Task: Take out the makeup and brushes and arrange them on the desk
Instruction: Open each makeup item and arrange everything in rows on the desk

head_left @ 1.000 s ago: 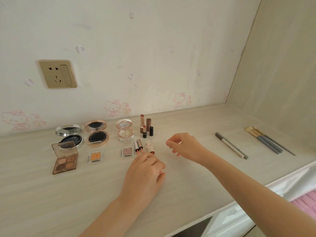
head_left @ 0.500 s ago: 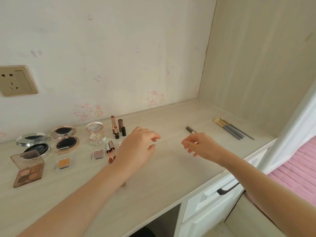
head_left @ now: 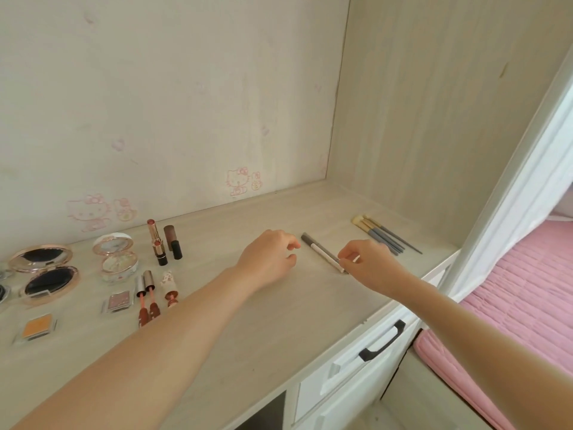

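- My left hand (head_left: 268, 256) is above the desk (head_left: 248, 336), fingers loosely curled and holding nothing.
- My right hand (head_left: 367, 263) has curled fingers at the near end of the pencil (head_left: 322, 252); I cannot tell if they grip it.
- The pencil lies on the desk between my hands, and the brushes (head_left: 376, 232) lie just behind the right one.

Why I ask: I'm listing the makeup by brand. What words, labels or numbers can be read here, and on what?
None can be read.
On the wall stickers: cartoon cats only, no words visible.
On the lipstick, compact and pencil: any print is too small to read.
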Demonstrator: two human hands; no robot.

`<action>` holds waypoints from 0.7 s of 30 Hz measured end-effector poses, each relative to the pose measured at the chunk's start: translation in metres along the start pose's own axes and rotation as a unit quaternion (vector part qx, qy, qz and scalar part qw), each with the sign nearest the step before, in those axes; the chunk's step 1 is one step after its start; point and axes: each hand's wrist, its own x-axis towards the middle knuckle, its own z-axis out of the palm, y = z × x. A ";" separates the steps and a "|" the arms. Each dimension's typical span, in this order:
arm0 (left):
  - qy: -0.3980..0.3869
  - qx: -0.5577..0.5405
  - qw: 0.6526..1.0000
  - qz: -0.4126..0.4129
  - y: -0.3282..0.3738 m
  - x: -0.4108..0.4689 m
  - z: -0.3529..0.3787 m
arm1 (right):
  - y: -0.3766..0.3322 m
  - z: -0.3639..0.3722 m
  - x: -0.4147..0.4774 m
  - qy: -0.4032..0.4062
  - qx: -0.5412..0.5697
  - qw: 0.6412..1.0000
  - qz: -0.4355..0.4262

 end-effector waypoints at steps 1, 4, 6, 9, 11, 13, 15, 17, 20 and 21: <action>-0.006 0.004 1.000 0.000 0.002 0.007 0.005 | 0.002 0.002 0.003 0.004 -0.027 1.000 -0.005; -0.022 0.026 0.999 0.004 0.009 0.023 0.019 | 0.003 0.008 0.008 0.027 -0.095 0.995 -0.028; -0.027 0.047 0.998 0.011 0.011 0.030 0.026 | 0.002 0.015 0.010 0.043 -0.117 0.991 -0.042; -0.024 0.086 0.996 0.026 0.010 0.036 0.033 | 0.001 0.026 0.012 0.063 -0.151 0.984 -0.066; -0.024 0.105 0.994 0.033 0.008 0.037 0.037 | 0.002 0.032 0.014 0.072 -0.171 0.980 -0.073; -0.022 0.112 0.993 0.039 0.006 0.037 0.039 | 0.003 0.036 0.015 0.077 -0.179 0.978 -0.072; -0.014 0.112 0.993 0.045 0.004 0.037 0.039 | 0.004 0.038 0.016 0.082 -0.176 0.978 -0.071; -0.003 0.108 0.993 0.046 0.003 0.036 0.039 | 0.003 0.039 0.017 0.082 -0.178 0.978 -0.069; 0.008 0.106 0.993 0.041 0.003 0.035 0.038 | 0.002 0.040 0.018 0.077 -0.182 0.978 -0.067; 0.010 0.106 0.994 0.038 0.003 0.035 0.037 | 0.002 0.040 0.017 0.078 -0.182 0.978 -0.068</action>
